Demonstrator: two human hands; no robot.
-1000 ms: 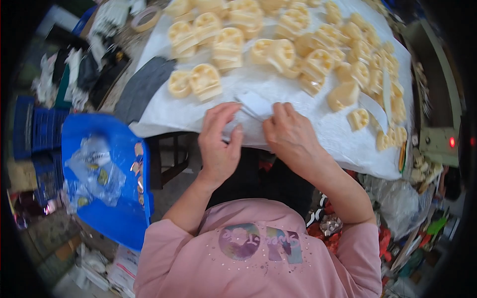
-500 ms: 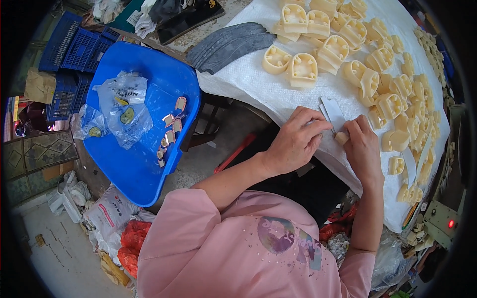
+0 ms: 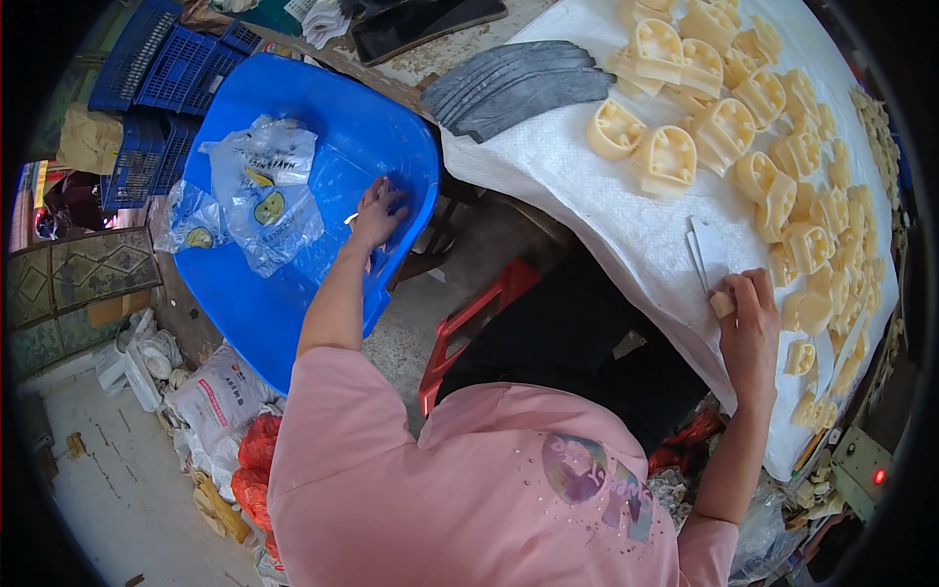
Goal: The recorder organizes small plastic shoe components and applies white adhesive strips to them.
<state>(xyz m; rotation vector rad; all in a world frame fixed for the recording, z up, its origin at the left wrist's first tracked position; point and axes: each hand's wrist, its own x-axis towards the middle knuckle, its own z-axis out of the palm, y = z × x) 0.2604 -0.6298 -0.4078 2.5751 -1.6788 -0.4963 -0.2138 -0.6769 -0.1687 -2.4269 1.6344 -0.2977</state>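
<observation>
My left hand (image 3: pixel 377 215) reaches down into the blue plastic tub (image 3: pixel 337 98) on the left, over its right side. Its fingers are curved and look spread apart, with small pinkish-tan pieces beneath and around them, partly hidden. At the near edge of the white-covered table (image 3: pixel 606 215), my right hand (image 3: pixel 751 323) pinches a small tan block (image 3: pixel 722 303) between thumb and fingers. Right beside that block lie thin, flat whitish strips (image 3: pixel 706 254). Many cream-coloured molded pieces (image 3: pixel 667 158), arch-shaped with small pegs inside, are heaped across the table beyond my right hand.
Clear plastic bags (image 3: pixel 264 196) lie inside the tub. A dark grey ridged sheet (image 3: pixel 518 88) sits on the table's left corner, with a black phone-like slab (image 3: pixel 425 27) behind it. A red stool (image 3: pixel 469 323) stands by my legs. Blue crates (image 3: pixel 181 73) are stacked far left.
My left hand has left the tan block on the table and swung left into the blue tub. My right hand stays by the strips, holding the block. The view has shifted slightly.
</observation>
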